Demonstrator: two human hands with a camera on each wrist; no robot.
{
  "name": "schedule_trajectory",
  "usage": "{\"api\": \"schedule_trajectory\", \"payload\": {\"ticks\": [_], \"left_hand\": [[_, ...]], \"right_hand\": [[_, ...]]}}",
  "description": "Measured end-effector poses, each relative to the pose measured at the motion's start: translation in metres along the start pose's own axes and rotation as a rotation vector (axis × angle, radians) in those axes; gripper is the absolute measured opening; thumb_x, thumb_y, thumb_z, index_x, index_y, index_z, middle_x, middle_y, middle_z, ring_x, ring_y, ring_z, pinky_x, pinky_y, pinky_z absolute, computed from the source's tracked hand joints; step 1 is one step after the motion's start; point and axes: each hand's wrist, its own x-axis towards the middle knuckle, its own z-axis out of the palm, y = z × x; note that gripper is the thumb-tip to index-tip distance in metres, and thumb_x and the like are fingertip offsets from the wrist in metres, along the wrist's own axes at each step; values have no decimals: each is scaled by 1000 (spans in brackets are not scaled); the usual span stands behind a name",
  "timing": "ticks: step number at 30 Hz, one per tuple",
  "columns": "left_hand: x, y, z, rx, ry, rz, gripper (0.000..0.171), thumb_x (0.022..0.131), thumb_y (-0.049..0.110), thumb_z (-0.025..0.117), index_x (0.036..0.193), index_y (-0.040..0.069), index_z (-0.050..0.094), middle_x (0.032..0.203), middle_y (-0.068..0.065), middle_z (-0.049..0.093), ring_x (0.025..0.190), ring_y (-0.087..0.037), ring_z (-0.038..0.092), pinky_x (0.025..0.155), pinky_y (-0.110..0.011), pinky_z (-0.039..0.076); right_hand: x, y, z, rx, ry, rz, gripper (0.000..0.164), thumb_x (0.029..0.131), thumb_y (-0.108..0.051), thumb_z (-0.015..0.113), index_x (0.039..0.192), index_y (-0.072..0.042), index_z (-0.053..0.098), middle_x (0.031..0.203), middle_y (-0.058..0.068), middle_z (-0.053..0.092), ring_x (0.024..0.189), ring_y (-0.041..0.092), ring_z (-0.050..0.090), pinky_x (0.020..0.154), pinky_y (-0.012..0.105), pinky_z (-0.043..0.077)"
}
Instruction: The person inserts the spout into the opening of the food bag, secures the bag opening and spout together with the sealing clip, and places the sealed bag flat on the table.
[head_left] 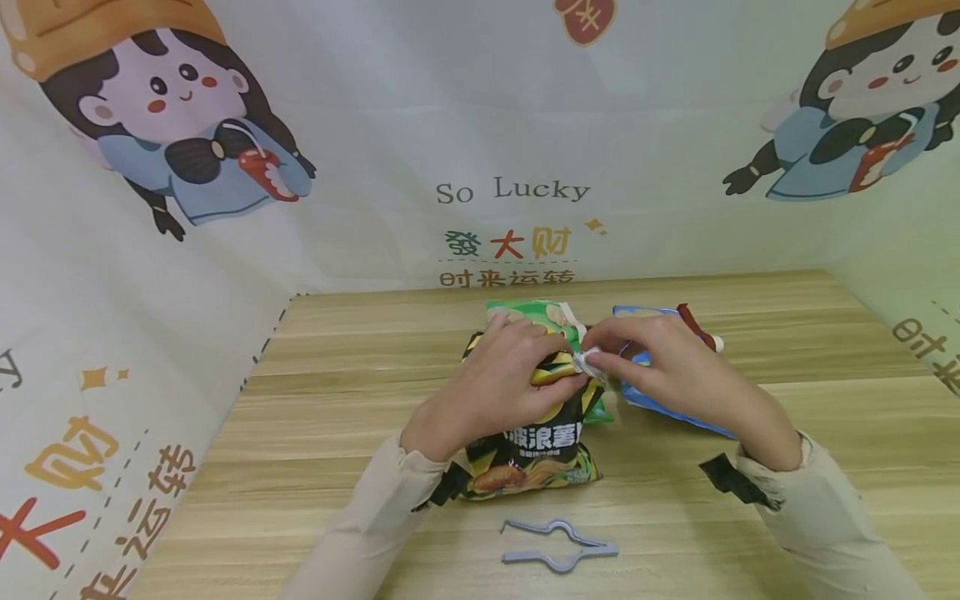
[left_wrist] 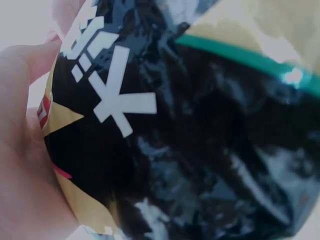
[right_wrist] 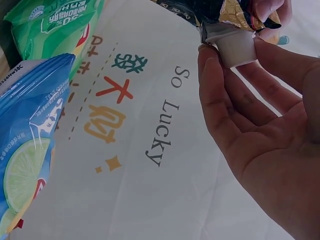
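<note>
A black and yellow chip bag (head_left: 551, 442) stands in front of me, its upper end gathered. My left hand (head_left: 495, 383) grips the top of this bag from the left, fingers behind and thumb in front. My right hand (head_left: 678, 367) pinches a white plastic piece (right_wrist: 237, 48), likely a bag clip, at the right end of the gathered top. In the right wrist view its thumb and fingers hold the piece from opposite sides, beside the left fingertips. Black foil with white lettering fills most of the left wrist view, hiding the left fingertips.
Behind the black bag is a green snack bag (head_left: 525, 310). To its right lies a blue snack bag (right_wrist: 30, 150) with a dark red clip (head_left: 696, 327) across its end. A grey-purple clip (head_left: 600, 550), spread apart, lies near the front of the wooden table (head_left: 315, 417).
</note>
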Motion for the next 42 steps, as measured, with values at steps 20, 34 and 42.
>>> {"api": "schedule_trajectory", "payload": {"ticks": [20,34,42], "left_hand": [[-2,1,-4,59,26,-15,45,87,49,72,112,13,68,94,3,60,88,-14,53,87,-37,38],[-2,5,-6,23,2,14,27,90,38,73,98,12,70,85,4,56,88,-16,52,81,-36,37],[0,4,0,-19,8,23,21,91,36,72,90,15,70,76,7,55,74,-12,50,77,-35,38]], "right_hand": [[-3,-7,-1,-17,96,-82,12,92,-14,73,103,-18,74,97,-12,71,79,0,65,73,29,55],[-1,-5,4,7,64,-87,12,90,-9,74,101,-12,73,90,-9,68,78,2,64,71,26,55],[0,-4,5,-1,42,-95,13,90,-10,74,103,-12,74,92,-8,68,79,3,65,71,29,55]]}}
